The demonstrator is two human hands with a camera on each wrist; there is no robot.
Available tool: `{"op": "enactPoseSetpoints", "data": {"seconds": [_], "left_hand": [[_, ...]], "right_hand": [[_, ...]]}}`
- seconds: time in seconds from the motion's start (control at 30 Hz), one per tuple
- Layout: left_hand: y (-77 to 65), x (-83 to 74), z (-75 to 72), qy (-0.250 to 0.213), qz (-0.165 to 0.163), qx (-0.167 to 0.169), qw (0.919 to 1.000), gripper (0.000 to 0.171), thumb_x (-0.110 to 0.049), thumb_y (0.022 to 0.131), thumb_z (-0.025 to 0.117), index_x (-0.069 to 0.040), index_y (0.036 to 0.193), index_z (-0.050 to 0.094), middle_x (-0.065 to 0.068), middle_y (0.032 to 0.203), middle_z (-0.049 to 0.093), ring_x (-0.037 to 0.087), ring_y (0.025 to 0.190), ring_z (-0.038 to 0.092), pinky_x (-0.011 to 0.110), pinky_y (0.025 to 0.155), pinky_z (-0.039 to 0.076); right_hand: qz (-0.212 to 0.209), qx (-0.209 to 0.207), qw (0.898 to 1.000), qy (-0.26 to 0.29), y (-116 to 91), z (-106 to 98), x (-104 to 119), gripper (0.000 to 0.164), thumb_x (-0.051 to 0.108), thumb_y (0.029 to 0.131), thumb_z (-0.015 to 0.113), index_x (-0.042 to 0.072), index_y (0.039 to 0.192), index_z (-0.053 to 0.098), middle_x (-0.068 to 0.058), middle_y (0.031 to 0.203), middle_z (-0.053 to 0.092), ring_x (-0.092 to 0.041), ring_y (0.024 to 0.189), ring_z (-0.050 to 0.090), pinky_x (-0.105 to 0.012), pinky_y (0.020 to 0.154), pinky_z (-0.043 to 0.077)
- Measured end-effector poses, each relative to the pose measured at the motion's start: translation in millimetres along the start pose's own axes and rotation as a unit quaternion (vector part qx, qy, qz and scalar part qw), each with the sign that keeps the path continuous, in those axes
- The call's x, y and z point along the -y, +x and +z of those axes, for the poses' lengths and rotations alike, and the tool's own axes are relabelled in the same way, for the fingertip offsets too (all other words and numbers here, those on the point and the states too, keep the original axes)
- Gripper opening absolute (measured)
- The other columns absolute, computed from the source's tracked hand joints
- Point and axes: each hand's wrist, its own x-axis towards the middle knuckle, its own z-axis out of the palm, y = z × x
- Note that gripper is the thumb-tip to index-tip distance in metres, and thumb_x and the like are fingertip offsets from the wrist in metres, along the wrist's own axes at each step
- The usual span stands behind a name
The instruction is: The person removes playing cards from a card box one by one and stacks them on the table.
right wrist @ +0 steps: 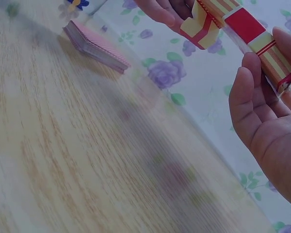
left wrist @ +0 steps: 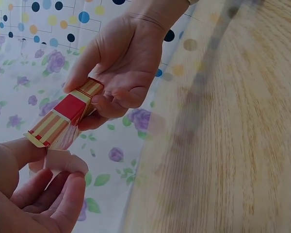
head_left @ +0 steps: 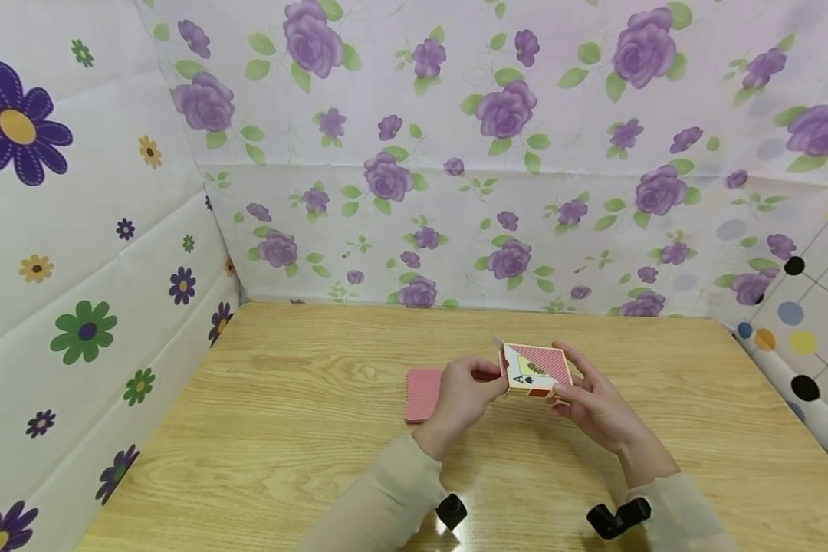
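A playing-card box [head_left: 541,364], red-patterned with an ace of spades printed on its face, is held above the table between both hands. My right hand [head_left: 596,410] grips its right end between thumb and fingers. At the other end, my left hand [head_left: 461,395] pinches the box by its opened end, where a pale flap [left wrist: 63,160] lies against the fingers. Whether cards are inside the box cannot be seen. A deck of red-backed cards [right wrist: 97,48] lies on the table, partly hidden behind the left hand in the head view.
The wooden table [head_left: 303,429] meets a rose-patterned cloth [head_left: 386,230] along its back edge. Daisy-patterned cloth [head_left: 90,368] borders the left, and dotted cloth [head_left: 821,337] the right. Black wrist mounts [head_left: 451,511] show at both sleeves.
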Motion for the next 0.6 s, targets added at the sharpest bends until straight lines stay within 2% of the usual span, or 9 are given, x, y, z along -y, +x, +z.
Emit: {"op": "enactPoseSetpoints", "data": {"seconds": [0.07, 0.27, 0.6], "left_hand": [[-0.2, -0.2, 0.5, 0.001, -0.002, -0.001, 1.0000, 0.011, -0.013, 0.081, 0.073, -0.005, 0.088, 0.070, 0.005, 0.084, 0.068, 0.007, 0.068, 0.061, 0.020, 0.057, 0.052], [-2.2, -0.1, -1.6, 0.005, -0.010, -0.002, 0.9999, 0.012, -0.016, 0.082, 0.073, -0.006, 0.089, 0.071, 0.004, 0.085, 0.068, 0.012, 0.067, 0.063, 0.024, 0.058, 0.053], [-5.7, 0.8, -9.1, -0.028, -0.028, -0.002, 0.9992, 0.017, -0.019, 0.083, 0.073, -0.006, 0.093, 0.068, 0.005, 0.085, 0.066, 0.015, 0.069, 0.063, 0.026, 0.063, 0.055]], "right_hand": [[-0.002, 0.000, 1.000, -0.003, -0.6, -0.7, 0.0, 0.067, -0.002, 0.099, 0.040, 0.026, 0.152, 0.009, -0.003, 0.115, 0.061, -0.015, 0.089, 0.062, -0.027, 0.077, 0.054], [0.003, -0.008, 1.000, -0.008, -0.2, -1.1, -0.4, 0.071, -0.002, 0.099, 0.041, 0.022, 0.153, 0.002, -0.002, 0.114, 0.062, -0.014, 0.088, 0.062, -0.027, 0.076, 0.055], [-0.001, -0.001, 1.000, 0.001, -1.3, -1.1, -0.5, 0.072, -0.002, 0.098, 0.040, 0.022, 0.153, 0.000, 0.000, 0.115, 0.062, -0.013, 0.088, 0.063, -0.027, 0.076, 0.055]]}}
